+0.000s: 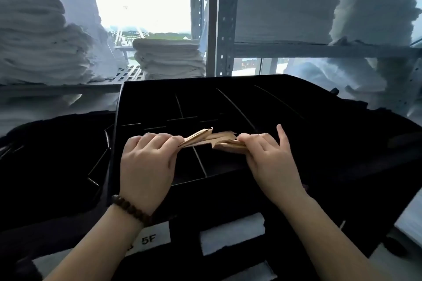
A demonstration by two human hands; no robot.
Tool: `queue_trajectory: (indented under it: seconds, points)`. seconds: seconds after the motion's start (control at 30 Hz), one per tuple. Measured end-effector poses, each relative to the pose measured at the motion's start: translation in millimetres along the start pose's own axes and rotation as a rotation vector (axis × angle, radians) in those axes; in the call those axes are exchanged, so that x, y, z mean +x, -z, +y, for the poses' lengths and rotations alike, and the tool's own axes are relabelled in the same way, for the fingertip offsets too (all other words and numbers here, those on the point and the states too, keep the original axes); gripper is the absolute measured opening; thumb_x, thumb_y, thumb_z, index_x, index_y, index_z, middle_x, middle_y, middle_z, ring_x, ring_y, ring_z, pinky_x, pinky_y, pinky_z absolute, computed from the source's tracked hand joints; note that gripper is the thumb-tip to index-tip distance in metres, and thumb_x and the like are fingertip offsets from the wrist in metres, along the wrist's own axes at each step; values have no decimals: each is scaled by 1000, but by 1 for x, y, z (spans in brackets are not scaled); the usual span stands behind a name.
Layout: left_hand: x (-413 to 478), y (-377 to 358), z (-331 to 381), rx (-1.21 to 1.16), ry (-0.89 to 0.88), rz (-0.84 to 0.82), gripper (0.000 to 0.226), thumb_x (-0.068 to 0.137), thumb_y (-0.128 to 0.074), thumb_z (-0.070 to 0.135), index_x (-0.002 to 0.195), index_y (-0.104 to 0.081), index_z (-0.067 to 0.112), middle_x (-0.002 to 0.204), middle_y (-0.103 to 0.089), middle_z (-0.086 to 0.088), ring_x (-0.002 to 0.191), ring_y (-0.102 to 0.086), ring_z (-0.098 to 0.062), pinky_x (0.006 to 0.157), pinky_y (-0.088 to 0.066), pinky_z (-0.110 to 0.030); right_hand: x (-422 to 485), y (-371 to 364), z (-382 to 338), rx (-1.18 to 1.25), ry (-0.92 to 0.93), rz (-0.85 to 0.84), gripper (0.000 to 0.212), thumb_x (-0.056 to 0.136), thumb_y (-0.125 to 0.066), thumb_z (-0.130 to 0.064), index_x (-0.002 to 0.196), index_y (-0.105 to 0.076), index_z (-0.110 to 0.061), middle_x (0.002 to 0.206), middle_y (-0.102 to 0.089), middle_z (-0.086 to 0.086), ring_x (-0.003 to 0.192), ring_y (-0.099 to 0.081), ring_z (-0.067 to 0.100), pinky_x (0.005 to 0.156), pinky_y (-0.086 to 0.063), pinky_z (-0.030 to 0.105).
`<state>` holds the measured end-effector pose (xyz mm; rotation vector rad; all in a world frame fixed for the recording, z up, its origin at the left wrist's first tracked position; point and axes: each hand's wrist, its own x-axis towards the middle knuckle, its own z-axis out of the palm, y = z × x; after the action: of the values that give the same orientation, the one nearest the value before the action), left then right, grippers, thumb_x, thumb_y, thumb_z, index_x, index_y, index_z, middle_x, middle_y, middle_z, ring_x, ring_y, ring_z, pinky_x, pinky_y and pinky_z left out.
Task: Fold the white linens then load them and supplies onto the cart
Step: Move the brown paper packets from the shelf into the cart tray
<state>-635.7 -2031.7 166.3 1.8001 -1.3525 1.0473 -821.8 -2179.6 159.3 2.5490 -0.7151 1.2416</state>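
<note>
A black divided tray [146,102] sits on top of the dark cart [342,155], its compartments separated by thin partitions. Over the tray's near compartments my left hand [148,162] and my right hand [271,157] each pinch an end of a bunch of flat brown paper packets [212,138]. The packets fan out between the two hands. A beaded bracelet circles my left wrist. Folded white linens [171,59] are stacked on the metal shelves behind the cart. A white folded cloth [230,232] lies on a lower level of the cart.
A grey perforated shelf post [225,18] rises behind the tray. Tall stacks of white towels [38,29] fill the left shelf and more towels [283,4] fill the right one. A label reading 5F [148,239] is on the cart's near side. A bright window lies beyond.
</note>
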Motion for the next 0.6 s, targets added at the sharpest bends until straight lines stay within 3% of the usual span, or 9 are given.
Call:
queue_trajectory:
  seconds: [0.13, 0.3, 0.4, 0.6]
  points:
    - [9, -14, 3, 79, 46, -9, 13, 87, -61, 22, 92, -73, 19, 89, -71, 6, 81, -66, -22, 78, -43, -38, 20, -22, 22, 52, 115, -132, 29, 76, -76, -3, 101, -68, -15, 82, -70, -5, 81, -66, 17, 110, -31, 59]
    - [17, -27, 11, 133, 93, 3, 16, 88, -59, 23, 93, -74, 19, 90, -71, 7, 82, -65, -21, 80, -42, -37, 49, -46, 39, 151, 230, -410, 27, 82, -68, -14, 103, -69, -31, 93, -69, -11, 94, -63, 14, 114, -19, 45]
    - [17, -33, 13, 154, 106, -19, 15, 87, -60, 22, 93, -74, 20, 91, -71, 7, 83, -65, -21, 80, -43, -38, 56, -58, 40, 140, 277, -510, 23, 88, -63, -22, 104, -68, -38, 102, -64, -12, 106, -56, 12, 115, -13, 45]
    - [18, -41, 12, 157, 118, -74, 15, 85, -62, 22, 94, -74, 20, 91, -71, 6, 84, -66, -22, 80, -43, -39, 60, -69, 39, 128, 321, -628, 29, 90, -60, -26, 111, -65, -46, 97, -52, -16, 106, -44, 11, 106, -25, 44]
